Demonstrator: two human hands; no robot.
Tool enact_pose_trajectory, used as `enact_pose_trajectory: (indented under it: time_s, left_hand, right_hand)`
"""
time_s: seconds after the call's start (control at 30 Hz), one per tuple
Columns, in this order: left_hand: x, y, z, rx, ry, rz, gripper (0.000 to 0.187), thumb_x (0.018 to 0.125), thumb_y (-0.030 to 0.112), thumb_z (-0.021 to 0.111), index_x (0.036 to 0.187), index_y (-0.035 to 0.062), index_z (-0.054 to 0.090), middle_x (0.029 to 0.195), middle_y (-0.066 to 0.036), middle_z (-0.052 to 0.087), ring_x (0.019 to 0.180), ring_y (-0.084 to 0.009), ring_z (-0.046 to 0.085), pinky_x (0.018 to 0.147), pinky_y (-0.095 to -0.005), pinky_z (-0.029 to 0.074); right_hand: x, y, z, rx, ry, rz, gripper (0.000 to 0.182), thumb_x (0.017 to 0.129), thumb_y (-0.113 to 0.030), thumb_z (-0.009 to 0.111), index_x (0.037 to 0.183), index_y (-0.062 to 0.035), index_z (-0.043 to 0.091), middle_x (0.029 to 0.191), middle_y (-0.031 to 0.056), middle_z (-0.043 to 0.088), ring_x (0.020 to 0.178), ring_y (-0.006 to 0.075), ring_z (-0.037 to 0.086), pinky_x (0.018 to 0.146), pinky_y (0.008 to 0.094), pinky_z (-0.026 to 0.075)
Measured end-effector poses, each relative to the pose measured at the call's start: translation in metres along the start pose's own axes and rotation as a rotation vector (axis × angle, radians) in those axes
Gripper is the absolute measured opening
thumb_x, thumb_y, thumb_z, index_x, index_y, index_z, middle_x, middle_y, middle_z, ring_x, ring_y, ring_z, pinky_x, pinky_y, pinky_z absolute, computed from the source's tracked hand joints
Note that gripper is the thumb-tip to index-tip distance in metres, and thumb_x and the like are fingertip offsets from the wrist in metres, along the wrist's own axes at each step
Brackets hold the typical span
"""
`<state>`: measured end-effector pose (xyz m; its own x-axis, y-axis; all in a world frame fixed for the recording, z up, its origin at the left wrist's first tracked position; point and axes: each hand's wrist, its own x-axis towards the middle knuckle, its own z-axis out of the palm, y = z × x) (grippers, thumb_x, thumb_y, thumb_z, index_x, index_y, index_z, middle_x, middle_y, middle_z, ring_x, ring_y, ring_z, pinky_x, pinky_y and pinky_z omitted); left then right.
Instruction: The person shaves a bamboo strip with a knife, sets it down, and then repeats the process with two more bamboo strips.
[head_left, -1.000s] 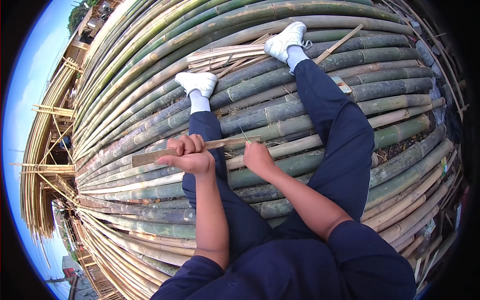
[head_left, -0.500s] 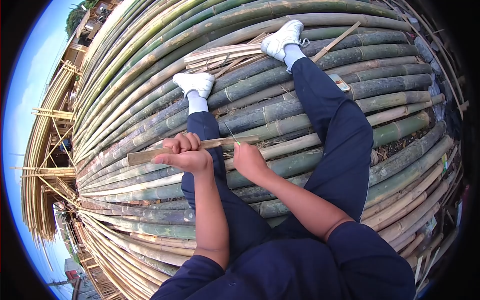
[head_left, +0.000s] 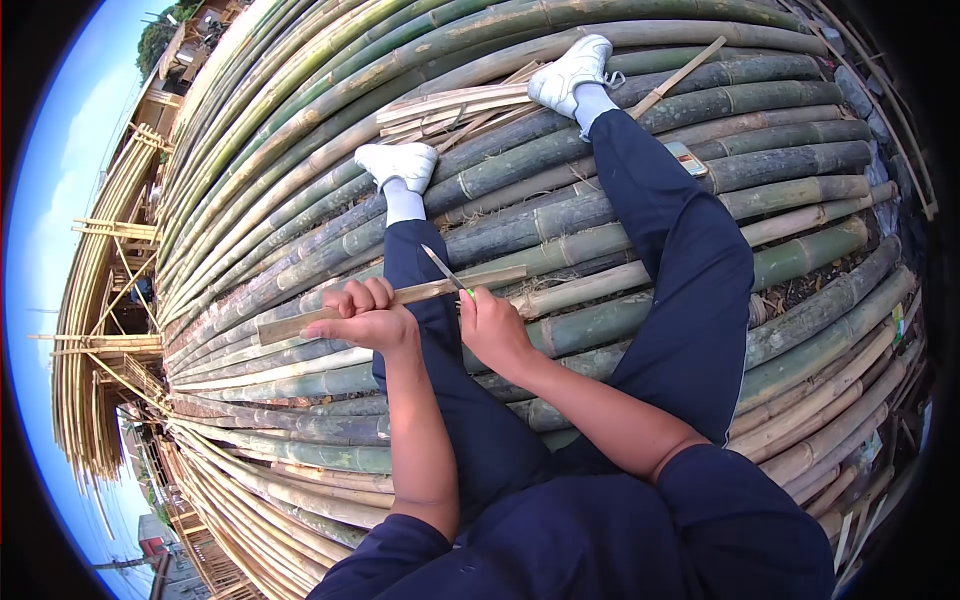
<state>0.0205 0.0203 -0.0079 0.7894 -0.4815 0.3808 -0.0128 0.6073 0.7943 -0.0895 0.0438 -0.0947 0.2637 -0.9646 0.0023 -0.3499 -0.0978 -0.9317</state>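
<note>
My left hand (head_left: 362,318) is wrapped around a flat bamboo strip (head_left: 290,324), which sticks out on both sides of the fist and slants up to the right. In my right hand (head_left: 493,325) is a knife (head_left: 440,264) with a thin blade and a bit of green at the handle. The blade points up and to the left, crossing the strip near its right part. Most of the knife's handle is hidden inside my fingers. Both hands are over my legs, above the bamboo poles (head_left: 560,285).
Split bamboo strips (head_left: 455,105) lie between my white shoes (head_left: 400,163). A single strip (head_left: 680,76) lies beyond my right foot. A phone (head_left: 686,159) rests on the poles beside my right leg. Bundled poles (head_left: 90,370) stand on a frame at the left.
The knife blade has turned so its flat side shows more broadly. The whole view has shifted slightly, and both hands keep their hold.
</note>
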Motion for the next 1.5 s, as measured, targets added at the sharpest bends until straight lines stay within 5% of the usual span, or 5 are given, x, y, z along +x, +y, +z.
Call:
enact_pose_trajectory:
  time_s: [0.37, 0.63, 1.07, 1.37, 1.5]
  left_hand:
    - [-0.005, -0.004, 0.027, 0.049, -0.060, -0.008, 0.063, 0.086, 0.077, 0.024, 0.069, 0.0165, 0.018, 0.049, 0.005, 0.014, 0.044, -0.0083, 0.011, 0.043, -0.0257, 0.012]
    - [0.002, -0.004, 0.020, 0.067, -0.032, -0.009, 0.063, 0.087, 0.077, 0.022, 0.069, 0.0164, 0.017, 0.048, 0.004, 0.014, 0.044, -0.0078, 0.010, 0.042, -0.0254, 0.012]
    - [0.011, -0.002, -0.002, 0.026, 0.017, -0.016, 0.063, 0.087, 0.077, 0.020, 0.069, 0.0165, 0.019, 0.049, 0.004, 0.013, 0.042, -0.0077, 0.010, 0.041, -0.0260, 0.009]
    - [0.005, -0.002, 0.009, 0.028, -0.012, -0.028, 0.063, 0.086, 0.077, 0.022, 0.069, 0.0169, 0.019, 0.048, 0.004, 0.014, 0.044, -0.0086, 0.009, 0.043, -0.0266, 0.011]
    - [0.001, -0.003, 0.010, -0.023, -0.101, -0.042, 0.062, 0.086, 0.077, 0.024, 0.070, 0.0168, 0.020, 0.049, 0.004, 0.014, 0.044, -0.0090, 0.009, 0.043, -0.0264, 0.012]
  right_hand:
    - [0.020, 0.113, 0.016, -0.143, -0.063, 0.328, 0.040, 0.098, -0.028, 0.042, 0.084, 0.0050, 0.060, 0.071, 0.0280, 0.062, 0.075, 0.0456, 0.063, 0.069, 0.0520, 0.050]
    - [0.000, -0.010, -0.008, 0.024, -0.038, 0.090, 0.036, 0.097, -0.027, 0.045, 0.079, 0.0027, 0.054, 0.067, 0.0281, 0.060, 0.066, 0.0464, 0.061, 0.062, 0.0540, 0.050]
    - [-0.002, 0.007, 0.005, 0.051, 0.022, 0.021, 0.037, 0.098, -0.028, 0.045, 0.079, 0.0021, 0.053, 0.066, 0.0266, 0.061, 0.063, 0.0456, 0.061, 0.058, 0.0526, 0.050]
    - [0.021, 0.087, 0.009, -0.198, -0.071, 0.309, 0.041, 0.098, -0.027, 0.043, 0.081, 0.0058, 0.061, 0.077, 0.0291, 0.063, 0.076, 0.0447, 0.064, 0.068, 0.0523, 0.051]
    - [0.021, 0.017, -0.017, -0.105, -0.169, 0.160, 0.041, 0.098, -0.028, 0.042, 0.081, 0.0047, 0.061, 0.078, 0.0291, 0.063, 0.076, 0.0450, 0.064, 0.069, 0.0525, 0.051]
